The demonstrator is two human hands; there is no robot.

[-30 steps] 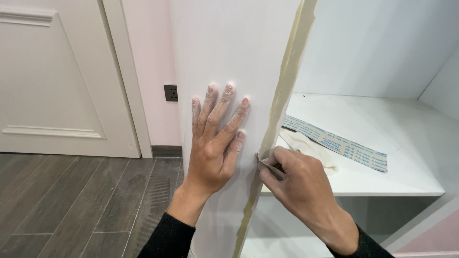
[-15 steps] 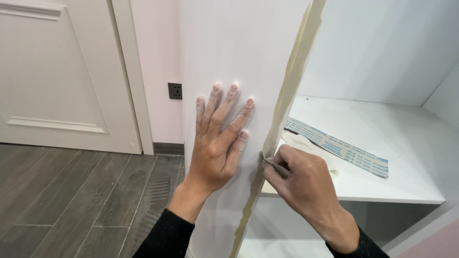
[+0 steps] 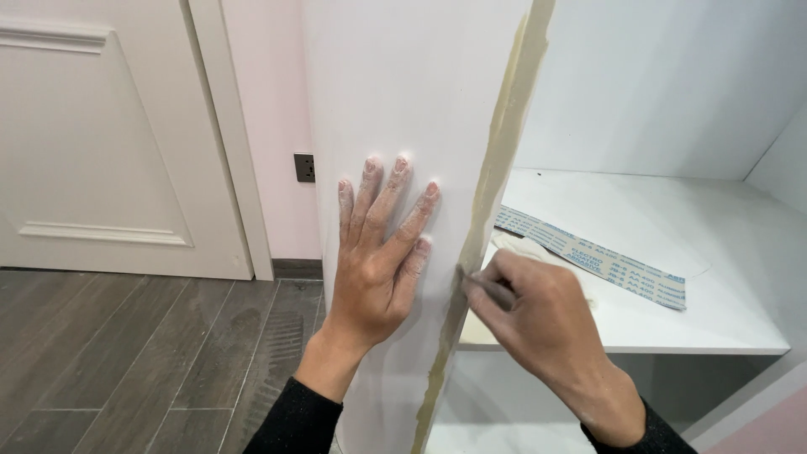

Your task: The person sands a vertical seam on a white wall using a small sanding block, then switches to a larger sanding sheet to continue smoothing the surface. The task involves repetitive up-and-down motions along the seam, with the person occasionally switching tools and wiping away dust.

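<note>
My left hand (image 3: pixel 378 252) lies flat with its fingers spread on the white side panel (image 3: pixel 395 92) of a cabinet. My right hand (image 3: pixel 542 324) grips a small thin metal tool (image 3: pixel 487 288), whose tip touches the panel's front edge (image 3: pixel 500 143). That edge is coated with a tan, uneven strip running from top to bottom. Both hands are dusted with white powder.
A strip of sandpaper (image 3: pixel 588 256) with a printed blue back lies on the white shelf (image 3: pixel 723 252) to the right of the panel. A white door (image 3: pixel 92 134), a pink wall with a dark socket (image 3: pixel 304 166) and a grey wood-look floor (image 3: pixel 143 353) are on the left.
The view has shifted slightly. My right hand with the tool has moved a little down along the tan edge. My left hand stays pressed flat on the panel.
</note>
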